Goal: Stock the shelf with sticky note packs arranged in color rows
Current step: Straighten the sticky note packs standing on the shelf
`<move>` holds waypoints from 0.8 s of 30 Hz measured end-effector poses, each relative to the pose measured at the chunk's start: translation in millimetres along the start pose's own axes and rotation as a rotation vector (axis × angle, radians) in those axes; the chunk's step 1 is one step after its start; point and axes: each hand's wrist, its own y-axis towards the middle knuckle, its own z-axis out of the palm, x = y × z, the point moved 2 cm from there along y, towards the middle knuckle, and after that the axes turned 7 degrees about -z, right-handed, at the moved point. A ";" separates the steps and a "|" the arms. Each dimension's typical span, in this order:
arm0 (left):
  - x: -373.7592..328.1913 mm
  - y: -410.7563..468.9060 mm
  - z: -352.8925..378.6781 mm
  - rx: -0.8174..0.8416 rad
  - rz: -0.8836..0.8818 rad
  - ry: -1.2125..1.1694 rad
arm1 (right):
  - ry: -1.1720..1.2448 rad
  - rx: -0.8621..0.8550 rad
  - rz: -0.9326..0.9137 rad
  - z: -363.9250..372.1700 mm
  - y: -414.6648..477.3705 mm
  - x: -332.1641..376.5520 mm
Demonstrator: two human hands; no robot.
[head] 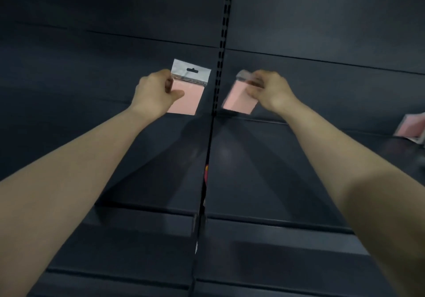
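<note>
Pink packs (pixel 188 99), three — left hand (pixel 156 89) and right hand (pixel 269 89) fingers pinch one each, third pack (pixel 411 128) on shelf (pixel 264 170).

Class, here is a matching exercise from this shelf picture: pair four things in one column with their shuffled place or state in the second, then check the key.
Column one:
1. left pack
2. right pack
3. third pack
4. slotted upright

Column two:
A. tilted and blurred, gripped from the right
B. runs vertically between the two held packs
C. upright, hang-hole showing
D. at the picture's right edge, in no hand

Pairs: 1-C, 2-A, 3-D, 4-B
</note>
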 end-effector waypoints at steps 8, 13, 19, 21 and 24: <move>14.0 23.5 11.8 0.071 0.024 -0.042 | -0.066 0.038 0.087 29.1 18.4 3.5; 24.9 31.9 13.2 0.086 0.016 -0.081 | -0.154 0.082 0.123 43.2 36.3 -6.6; 26.3 40.3 16.5 0.096 0.012 -0.100 | -0.270 0.052 0.126 58.9 44.9 -23.7; 26.0 42.0 18.4 0.101 0.013 -0.106 | -0.321 -0.027 0.078 66.2 42.6 -29.1; 27.2 43.1 20.7 0.106 0.014 -0.118 | -0.379 -0.112 0.039 74.2 38.6 -32.2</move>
